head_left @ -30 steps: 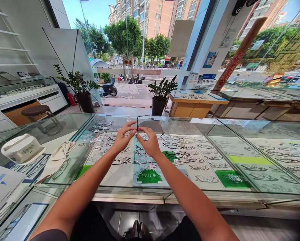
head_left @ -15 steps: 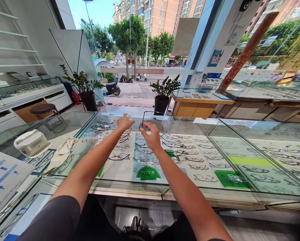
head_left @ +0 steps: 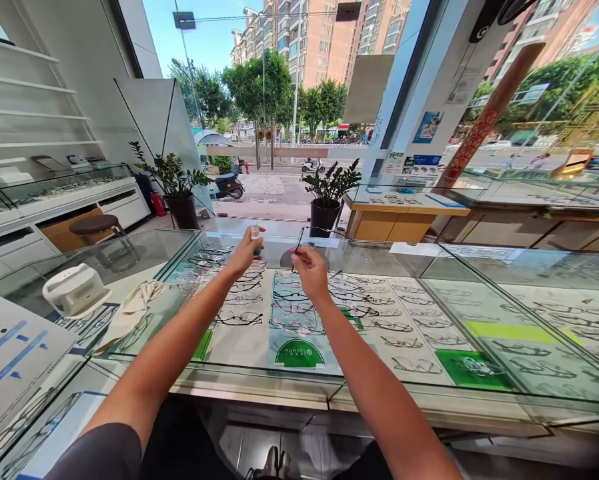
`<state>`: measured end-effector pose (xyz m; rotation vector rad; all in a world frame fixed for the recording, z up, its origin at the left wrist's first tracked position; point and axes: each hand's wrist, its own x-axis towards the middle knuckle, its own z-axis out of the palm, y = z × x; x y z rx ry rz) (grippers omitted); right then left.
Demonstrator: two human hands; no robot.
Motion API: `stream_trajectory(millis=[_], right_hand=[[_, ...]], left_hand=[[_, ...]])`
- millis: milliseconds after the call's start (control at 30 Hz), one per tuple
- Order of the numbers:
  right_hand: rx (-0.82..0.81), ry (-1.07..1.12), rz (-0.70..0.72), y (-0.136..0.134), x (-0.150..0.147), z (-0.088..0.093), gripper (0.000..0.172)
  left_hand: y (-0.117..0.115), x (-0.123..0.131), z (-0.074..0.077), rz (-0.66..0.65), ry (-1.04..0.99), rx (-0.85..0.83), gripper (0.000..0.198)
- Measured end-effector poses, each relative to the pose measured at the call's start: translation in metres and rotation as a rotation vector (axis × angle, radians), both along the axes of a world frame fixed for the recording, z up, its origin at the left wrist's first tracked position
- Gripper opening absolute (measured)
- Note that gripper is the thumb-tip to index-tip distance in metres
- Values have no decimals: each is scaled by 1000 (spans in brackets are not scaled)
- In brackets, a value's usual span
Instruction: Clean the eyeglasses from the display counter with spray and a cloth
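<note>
Over the far part of the glass counter, my left hand is closed around a small spray bottle with a white top. Its lower part is mostly covered by my fingers. My right hand pinches a thin dark pair of eyeglasses by one temple; the frame stands up above the fingers and is hard to make out against the background. Beneath both hands, rows of eyeglass frames lie inside the display case, around a green semicircular sign.
Left on the counter are a white plastic device, a beige cloth and a printed sheet. Beyond it stand a round stool and two potted plants. A wooden-sided display table is at the back right.
My left hand, open and reaching before, has closed on the spray bottle. My right hand keeps hold of the eyeglasses. The view has tilted up slightly.
</note>
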<state>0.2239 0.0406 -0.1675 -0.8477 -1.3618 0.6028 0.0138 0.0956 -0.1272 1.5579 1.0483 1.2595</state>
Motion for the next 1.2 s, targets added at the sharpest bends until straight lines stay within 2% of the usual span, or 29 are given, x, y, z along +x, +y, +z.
stream_trajectory(millis=[67, 133, 233, 367, 433, 533, 600, 667, 867, 1033, 1200], right_hand=[[-41, 47, 51, 0, -2, 0, 29], [-87, 58, 106, -3, -5, 0, 32], [-160, 44, 203, -9, -8, 3, 35], [-227, 32, 349, -19, -13, 7, 32], [-274, 47, 425, -24, -15, 9, 30], [-354, 90, 538, -31, -19, 11, 29], [-384, 108, 586, -34, -22, 11, 28], [-395, 105, 605, -37, -24, 10, 27], [-394, 48, 645, -40, -26, 8, 24], [-385, 25, 667, -41, -26, 9, 25], [-358, 170, 577, -37, -23, 13, 26]], left_hand=[[-19, -10, -2, -133, -266, -74, 42], [-36, -17, -3, -224, -388, -141, 55], [-52, -22, -1, -322, -390, -244, 74], [-56, -25, 0, -400, -295, -277, 81], [-54, -26, -2, -379, -211, -233, 80], [-51, -25, -9, -254, -10, -82, 71], [-51, -22, -13, -187, 110, 13, 64], [-52, -20, -15, -176, 180, 56, 61], [-56, -13, -16, -157, 189, 60, 54], [-58, -11, -14, -82, 175, 89, 50], [-59, -14, -14, -127, 210, 109, 59]])
